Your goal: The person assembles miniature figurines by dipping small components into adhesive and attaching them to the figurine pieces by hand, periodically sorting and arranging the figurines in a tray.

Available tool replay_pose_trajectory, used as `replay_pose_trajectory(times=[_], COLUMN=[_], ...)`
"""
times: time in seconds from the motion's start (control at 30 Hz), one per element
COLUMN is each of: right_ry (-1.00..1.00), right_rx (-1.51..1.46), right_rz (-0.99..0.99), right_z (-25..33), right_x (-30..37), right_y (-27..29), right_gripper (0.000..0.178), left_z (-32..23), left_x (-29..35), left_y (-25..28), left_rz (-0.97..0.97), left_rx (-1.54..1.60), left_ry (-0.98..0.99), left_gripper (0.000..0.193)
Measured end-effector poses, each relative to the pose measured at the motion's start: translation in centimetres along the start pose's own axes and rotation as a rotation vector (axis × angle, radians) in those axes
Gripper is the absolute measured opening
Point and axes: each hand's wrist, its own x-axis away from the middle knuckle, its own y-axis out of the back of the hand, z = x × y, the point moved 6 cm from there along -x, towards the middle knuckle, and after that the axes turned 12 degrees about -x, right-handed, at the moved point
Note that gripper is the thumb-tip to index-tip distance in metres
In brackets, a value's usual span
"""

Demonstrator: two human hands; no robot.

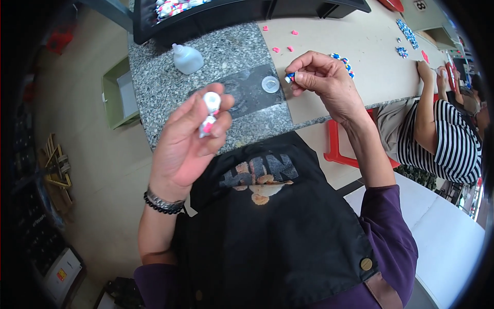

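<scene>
White-pink piece (211, 100), left of ctr, pinched in L hand (180, 141); blue bit (289, 78), upper ctr, pinched in R hand (325, 80) over surface (231, 44). Prob. small-parts fitting step, pcs apart; next move calls for careful fingertip alignment.

Left hand (180, 138) partly hides white-and-pink piece (208, 125). Blue-and-white piece (289, 78) in right hand (329, 85) looks indistinct. Black tray (231, 19) runs off top.
</scene>
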Motion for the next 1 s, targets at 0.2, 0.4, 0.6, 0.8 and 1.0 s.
replay_pose_trajectory(times=[0.2,0.4,0.6,0.8,1.0], right_ry=[0.144,0.572,0.657,0.741,0.579], right_rx=[0.303,0.900,1.062,1.219,0.834], right_rz=[-0.013,0.114,0.149,0.161,-0.014], right_z=[0.8,2.5,1.7,1.4,1.9], right_x=[0.0,0.3,0.3,0.8,0.5], right_y=[-1.1,-3.7,-4.4,-5.4,-3.0], right_gripper=[0.014,0.014,0.014,0.014,0.018], left_z=[2.3,2.3,2.6,2.4,2.2], left_x=[-0.8,-0.8,-0.8,-0.9,-2.1], left_y=[0.0,-0.3,0.0,-0.1,-0.6], left_rz=[-0.015,-0.031,-0.103,-0.124,-0.181], left_rx=[0.070,0.000,-0.108,-0.168,-0.373], left_ry=[0.039,0.037,0.019,-0.010,-0.072], left_gripper=[0.044,0.044,0.037,0.037,0.038])
